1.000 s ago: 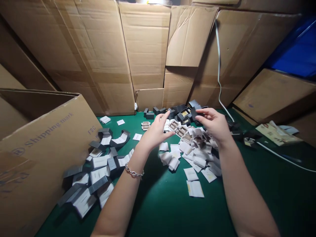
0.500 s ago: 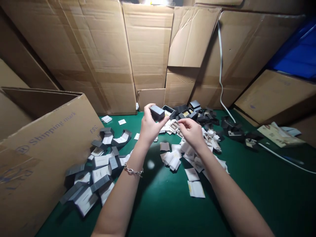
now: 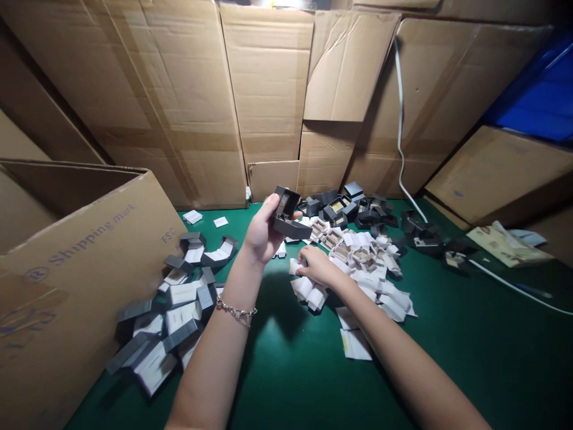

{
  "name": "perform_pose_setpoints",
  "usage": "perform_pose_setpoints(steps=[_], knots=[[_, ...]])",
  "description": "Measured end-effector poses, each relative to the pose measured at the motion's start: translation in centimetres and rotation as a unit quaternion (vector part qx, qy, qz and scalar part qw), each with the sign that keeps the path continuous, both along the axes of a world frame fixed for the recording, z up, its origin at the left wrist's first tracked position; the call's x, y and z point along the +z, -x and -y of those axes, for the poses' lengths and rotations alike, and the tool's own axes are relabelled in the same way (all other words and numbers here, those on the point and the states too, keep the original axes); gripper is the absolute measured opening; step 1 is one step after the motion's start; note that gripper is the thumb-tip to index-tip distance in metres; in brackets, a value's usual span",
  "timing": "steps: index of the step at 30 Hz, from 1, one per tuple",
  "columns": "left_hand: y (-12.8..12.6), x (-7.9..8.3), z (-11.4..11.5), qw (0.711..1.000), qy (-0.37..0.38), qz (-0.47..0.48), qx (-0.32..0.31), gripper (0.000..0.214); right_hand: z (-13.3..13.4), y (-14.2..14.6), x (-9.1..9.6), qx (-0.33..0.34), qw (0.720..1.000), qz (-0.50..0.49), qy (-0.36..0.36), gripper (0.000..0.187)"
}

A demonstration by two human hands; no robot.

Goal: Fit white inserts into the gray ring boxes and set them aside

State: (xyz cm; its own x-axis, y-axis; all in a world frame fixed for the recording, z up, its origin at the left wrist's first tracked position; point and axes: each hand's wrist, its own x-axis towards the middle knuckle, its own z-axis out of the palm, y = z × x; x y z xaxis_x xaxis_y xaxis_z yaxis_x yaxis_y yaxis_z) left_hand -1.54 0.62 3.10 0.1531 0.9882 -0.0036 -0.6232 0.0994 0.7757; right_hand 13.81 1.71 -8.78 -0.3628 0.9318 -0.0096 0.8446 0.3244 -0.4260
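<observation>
My left hand [image 3: 262, 233] is raised over the far middle of the table, gripping a small black hinged box [image 3: 286, 216]. The lid of this box stands open, and its inside faces me. Lower and to the right, my right hand [image 3: 317, 266] pinches the edge of a small white padded piece [image 3: 294, 267] near the table. More flat white pieces [image 3: 308, 292] lie just under that hand. A heap of white pieces with small tan card trays [image 3: 353, 251] spreads behind and right of it.
Open black boxes with white linings [image 3: 183, 292] are piled on the left, beside a large carton [image 3: 89, 251]. Other black boxes [image 3: 342, 206] are heaped at the back. Cardboard walls [image 3: 268, 89] close off the far side; a white cable [image 3: 400, 131] hangs down at right.
The black box in my left hand has turned from closed-looking to showing its open inside. My right hand has moved down and left from the tan trays to a white padded piece.
</observation>
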Motion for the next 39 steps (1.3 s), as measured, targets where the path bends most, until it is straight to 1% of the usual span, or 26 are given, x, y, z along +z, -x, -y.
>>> perform_pose_setpoints(steps=[4,7,9,12,14,16,18,20,21,22,23,24,25,27,29,31,34,36,39], knots=[[0.1,0.1,-0.1,0.998,0.028,0.054,-0.029,0.04,0.2,0.2,0.7,-0.012,1.0,-0.001,0.006,0.02],[0.3,-0.1,-0.1,0.993,0.027,0.099,-0.061,0.048,0.0,-0.1,1.4,-0.008,1.0,-0.005,-0.002,0.019],[0.4,-0.2,0.0,0.99,0.023,0.103,-0.088,0.053,-0.3,-0.7,2.3,-0.007,1.0,-0.005,-0.016,0.019],[0.4,-0.4,0.1,0.988,0.01,0.088,-0.128,0.057,-0.6,-2.0,4.1,-0.029,0.997,-0.021,-0.074,0.018],[0.2,-0.4,0.2,0.988,0.003,0.072,-0.134,0.059,-0.4,-2.9,5.5,-0.075,0.985,-0.078,-0.132,0.016],[0.0,-0.4,0.2,0.99,0.011,0.038,-0.134,0.061,0.1,-3.7,7.0,-0.126,0.962,-0.188,-0.154,0.011],[-0.2,-0.4,0.2,0.99,0.032,-0.001,-0.135,0.061,0.9,-4.1,8.4,-0.143,0.921,-0.336,-0.136,0.005],[-0.4,-0.5,0.1,0.988,0.058,-0.029,-0.14,0.06,1.7,-4.1,9.6,-0.127,0.862,-0.469,-0.143,0.01],[-0.4,-0.5,0.0,0.986,0.067,-0.037,-0.147,0.058,2.1,-4.0,10.1,-0.112,0.834,-0.515,-0.164,0.013],[-0.5,-0.6,-0.1,0.984,0.073,-0.041,-0.156,0.057,2.5,-3.9,10.5,-0.098,0.811,-0.542,-0.195,0.016],[-0.6,-0.8,-0.2,0.982,0.077,-0.043,-0.168,0.055,2.9,-3.7,10.8,-0.084,0.798,-0.552,-0.228,0.018],[-0.7,-0.9,-0.3,0.979,0.08,-0.043,-0.182,0.054,3.2,-3.5,11.0,-0.07,0.794,-0.546,-0.258,0.017],[-0.8,-1.0,-0.3,0.977,0.079,-0.041,-0.193,0.053,3.6,-3.3,11.1,-0.056,0.799,-0.528,-0.283,0.016],[-1.2,-1.2,-0.2,0.976,0.074,-0.038,-0.203,0.051,4.3,-2.8,11.2,-0.029,0.822,-0.472,-0.318,0.014],[-1.5,-1.3,0.0,0.976,0.071,-0.046,-0.2,0.047,4.8,-2.5,11.1,-0.001,0.846,-0.406,-0.346,0.014],[-1.8,-1.5,0.2,0.978,0.061,-0.059,-0.191,0.041,5.1,-2.2,11.0,0.021,0.858,-0.337,-0.386,0.014],[-2.0,-1.7,0.4,0.981,0.041,-0.071,-0.178,0.032,5.1,-1.9,10.9,0.05,0.855,-0.244,-0.454,0.019],[-2.0,-2.0,0.4,0.981,0.038,-0.082,-0.17,0.029,4.9,-1.8,10.8,0.066,0.849,-0.194,-0.487,0.016],[-2.0,-2.2,0.4,0.98,0.036,-0.095,-0.171,0.031,4.8,-1.7,10.5,0.053,0.836,-0.129,-0.531,0.013]])
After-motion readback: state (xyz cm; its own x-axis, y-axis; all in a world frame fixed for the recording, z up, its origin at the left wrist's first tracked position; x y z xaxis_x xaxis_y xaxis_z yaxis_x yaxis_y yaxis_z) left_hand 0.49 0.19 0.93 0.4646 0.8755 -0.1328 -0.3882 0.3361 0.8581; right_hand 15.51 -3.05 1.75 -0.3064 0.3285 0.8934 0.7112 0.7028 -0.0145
